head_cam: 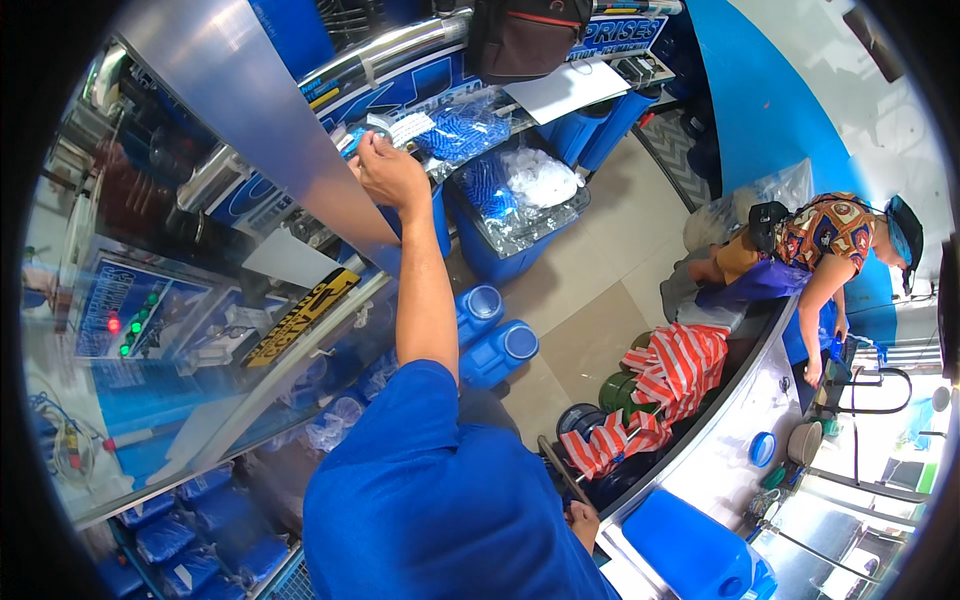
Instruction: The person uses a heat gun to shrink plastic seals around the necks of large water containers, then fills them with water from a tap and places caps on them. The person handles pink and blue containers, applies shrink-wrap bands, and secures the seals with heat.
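Note:
My left hand point(390, 169) reaches out over a shelf, its fingers curled together at a small clear packet point(349, 141) with blue on it. The fingers cover part of that packet, so a firm grip on it cannot be made out. Just right of the hand, clear plastic bags of blue netted material point(465, 133) lie on the shelf, with a white printed label point(412, 129) beside them. My right hand point(582, 522) hangs low by my side near the counter, fingers curled, partly hidden behind my blue shirt. Nothing shows in it.
A blue bin point(499, 251) topped with bagged goods stands below the shelf. Blue jugs point(499, 352) sit on the floor. Glass panelling is at left. At right, a person point(825, 232) leans over a counter point(739, 409) bearing a blue container point(686, 544); red-white striped material point(675, 367) lies beside it.

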Available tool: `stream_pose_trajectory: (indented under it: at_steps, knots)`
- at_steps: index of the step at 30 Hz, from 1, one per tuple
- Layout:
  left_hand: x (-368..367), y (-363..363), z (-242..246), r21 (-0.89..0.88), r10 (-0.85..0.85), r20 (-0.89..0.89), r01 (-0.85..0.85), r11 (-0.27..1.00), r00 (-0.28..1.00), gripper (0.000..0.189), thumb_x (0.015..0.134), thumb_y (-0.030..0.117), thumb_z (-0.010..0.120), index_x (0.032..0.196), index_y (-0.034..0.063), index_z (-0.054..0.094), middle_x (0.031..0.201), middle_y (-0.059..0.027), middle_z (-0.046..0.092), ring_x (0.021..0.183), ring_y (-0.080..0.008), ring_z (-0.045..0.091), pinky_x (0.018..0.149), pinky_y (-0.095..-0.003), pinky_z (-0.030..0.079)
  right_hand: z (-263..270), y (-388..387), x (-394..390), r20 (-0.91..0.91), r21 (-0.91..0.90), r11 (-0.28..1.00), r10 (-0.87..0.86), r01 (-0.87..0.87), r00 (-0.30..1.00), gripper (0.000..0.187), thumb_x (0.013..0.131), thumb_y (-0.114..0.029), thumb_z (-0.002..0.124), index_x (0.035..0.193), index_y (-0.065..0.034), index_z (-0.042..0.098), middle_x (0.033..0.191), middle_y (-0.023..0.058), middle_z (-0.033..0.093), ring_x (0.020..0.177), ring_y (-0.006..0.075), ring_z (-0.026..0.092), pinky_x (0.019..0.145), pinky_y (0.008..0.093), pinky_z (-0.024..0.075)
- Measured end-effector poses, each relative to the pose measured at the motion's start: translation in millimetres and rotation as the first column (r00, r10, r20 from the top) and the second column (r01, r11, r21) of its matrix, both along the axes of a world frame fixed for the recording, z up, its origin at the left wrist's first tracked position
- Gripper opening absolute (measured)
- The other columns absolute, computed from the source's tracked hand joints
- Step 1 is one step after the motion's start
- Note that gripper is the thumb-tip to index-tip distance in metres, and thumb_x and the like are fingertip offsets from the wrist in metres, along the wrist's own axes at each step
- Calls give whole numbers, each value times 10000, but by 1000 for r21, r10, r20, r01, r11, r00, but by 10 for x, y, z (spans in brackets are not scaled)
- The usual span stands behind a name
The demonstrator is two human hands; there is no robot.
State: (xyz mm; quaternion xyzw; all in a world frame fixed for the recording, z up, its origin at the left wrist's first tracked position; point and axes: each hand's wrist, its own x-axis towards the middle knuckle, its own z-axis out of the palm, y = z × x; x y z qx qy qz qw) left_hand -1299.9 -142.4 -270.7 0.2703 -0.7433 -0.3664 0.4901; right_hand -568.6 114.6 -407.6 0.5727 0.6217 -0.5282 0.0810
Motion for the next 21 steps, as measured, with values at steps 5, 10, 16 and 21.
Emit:
stream_pose_trajectory:
  at_steps: [5, 10, 16, 21]
  knots:
    - [77, 31, 54, -216, -40, 105, 62, 974, 994, 212, 955, 237, 773, 1077, 68, 808, 992, -64, 780, 1149, -319, 571, 973, -475, 469, -12, 46, -29, 34, -23, 1000, -12, 13, 999, 357, 1039, -312, 736, 1164, 21, 753, 889, 85, 744, 729, 143, 650, 675, 294, 524]
    - [55, 4, 28, -320, -3, 88, 31, 947, 996, 157, 921, 208, 785, 1000, 83, 837, 1023, -68, 768, 1129, -323, 582, 963, -475, 480, -11, 74, -81, 0, -22, 1000, 18, -18, 1000, 353, 1044, -315, 730, 1153, 20, 750, 873, 76, 732, 724, 143, 640, 679, 290, 516]
    - [40, -15, -67, -321, -42, 113, 77, 944, 993, 187, 964, 277, 748, 1009, 121, 841, 1022, -36, 776, 1139, -264, 599, 1048, -523, 325, 28, 56, -127, 4, 2, 998, 61, -61, 998, 342, 1051, -313, 717, 1126, 18, 759, 844, 62, 719, 723, 134, 625, 661, 289, 490]
    - [-15, -57, -92, -313, 8, 26, 0, 950, 1000, 185, 879, 268, 852, 872, 91, 795, 913, -44, 745, 1037, -290, 619, 978, -489, 405, 83, 2, -153, 23, 33, 997, 70, -71, 997, 333, 1045, -305, 722, 1122, 16, 765, 841, 55, 720, 711, 127, 616, 644, 290, 478]
